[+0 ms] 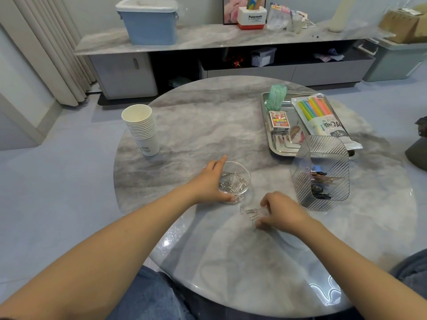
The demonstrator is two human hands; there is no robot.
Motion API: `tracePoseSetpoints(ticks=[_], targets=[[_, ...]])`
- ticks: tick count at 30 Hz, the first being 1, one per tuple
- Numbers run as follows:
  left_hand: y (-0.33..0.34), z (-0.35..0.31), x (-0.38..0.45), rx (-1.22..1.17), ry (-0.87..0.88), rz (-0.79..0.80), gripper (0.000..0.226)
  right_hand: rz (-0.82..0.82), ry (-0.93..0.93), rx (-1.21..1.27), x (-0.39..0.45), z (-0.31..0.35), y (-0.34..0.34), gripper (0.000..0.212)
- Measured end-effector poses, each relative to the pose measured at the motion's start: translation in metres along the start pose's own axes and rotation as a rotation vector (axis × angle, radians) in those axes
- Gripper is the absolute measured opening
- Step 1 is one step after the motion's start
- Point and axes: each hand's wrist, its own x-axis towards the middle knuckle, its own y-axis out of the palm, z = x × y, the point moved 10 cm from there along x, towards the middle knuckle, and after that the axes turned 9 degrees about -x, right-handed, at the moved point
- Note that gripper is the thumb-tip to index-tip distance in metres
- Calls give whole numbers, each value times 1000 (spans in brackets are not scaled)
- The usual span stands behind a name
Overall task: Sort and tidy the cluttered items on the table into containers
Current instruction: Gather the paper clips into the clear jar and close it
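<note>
Left hand (211, 181) cupped the near-left side of the small glass bowl (235, 181), fingers and thumb curled round its wall, steadying it on the round marble table (196, 125). Bowl already held a heap of silver paper clips. Far left of the hand a stack of paper cups (142, 129) stood upright, well apart.

Just right of the bowl, a few loose paper clips (250, 213) lay scattered flat on the table, touching or nearly touching each other. Right hand (280, 212) sat over their right edge, fingers curled down and thumb low near one clip; looked like a raking or pinching pose, but whether it actually gripped a clip could not be told.

Further right, a clear ribbed container (322, 174) stood with dark binder clips inside. Behind it a steel tray (277, 147) held a card box (278, 121), a green bundle (276, 97) and a pack of coloured straws (320, 114) overhanging its right rim.

Step judged: clearing the last loose clips into the bowl. To do it well: keep the bowl held firm, sweep the clips together first rather than picking singly, pinch the bunch, lift over the rim, drop inside. Thin flat clips on slick marble likely slide, so slip a nail under an edge.
</note>
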Motion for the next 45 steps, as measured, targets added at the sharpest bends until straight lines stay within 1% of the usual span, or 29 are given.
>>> tracePoseSetpoints(ticks=[1, 2, 4, 5, 7, 8, 12, 14, 15, 17, 19, 21, 25, 27, 32, 33, 34, 35, 36, 38, 39, 40, 41, 44, 45], targets=[[0, 0, 0, -1, 0, 0, 116, 16, -3, -1, -1, -1, 7, 50], [0, 0, 0, 0, 1, -1, 116, -2, -12, 21, -1, -1, 10, 45], [0, 0, -1, -1, -4, -6, 116, -45, -30, 77, -1, 0, 13, 25], [0, 0, -1, -3, -5, -5, 116, -44, -24, 110, -2, -2, 15, 21], [0, 1, -1, -6, -7, -5, 116, -42, -13, 146, -3, -4, 18, 28], [1, 1, -1, -5, -6, -5, 116, -48, -16, 117, -5, -4, 18, 29], [1, 0, -2, 1, -10, -2, 116, -109, -117, -115, -10, 6, 15, 26], [1, -1, -2, 5, -10, -3, 115, -120, -141, -133, -12, 9, 14, 21], [1, -1, -3, 9, -10, -5, 115, -114, -131, -78, -13, 9, 11, 21], [1, -2, -3, 13, -9, -6, 115, -154, -97, 141, -13, 9, -8, 22], [1, -1, -3, 12, -11, -11, 116, -287, -98, 356, -10, 14, -39, 19], [1, -1, -4, 3, -12, -9, 116, -383, -109, 508, -6, 24, -64, 14], [0, -2, -4, 7, -8, -10, 116, -390, -136, 672, 11, 43, -76, 8], [0, -2, -3, 3, -8, -8, 116, -400, -127, 700, 15, 41, -76, 3], [1, 0, -2, 4, -8, -14, 117, -544, -78, 522, -5, 22, -77, 2], [0, 0, -2, 6, -7, -12, 117, -544, -66, 498, -9, 17, -73, 3], [1, -1, -2, 5, -5, -10, 117, -510, -51, 467, -10, 11, -64, 3], [0, 0, -1, 4, -4, -10, 117, -440, -41, 422, -9, 9, -52, 3], [0, 1, -1, 1, -6, -10, 117, -341, -39, 362, -6, 8, -36, 9], [0, 2, -1, 0, -8, -8, 117, -151, -95, 251, -3, 13, -7, 29], [1, 2, -1, 2, -7, -8, 117, -98, -144, 232, -1, 16, 2, 37], [1, 1, -1, 4, -5, -8, 117, -80, -187, 235, -1, 20, 7, 41], [1, 1, -1, 4, -3, -10, 117, -81, -214, 250, 0, 22, 8, 40], [1, 1, -2, -2, -1, -12, 116, -112, -232, 277, 0, 25, 10, 23], [1, 1, -1, -4, 0, -12, 116, -110, -229, 272, 0, 26, 11, 26]])
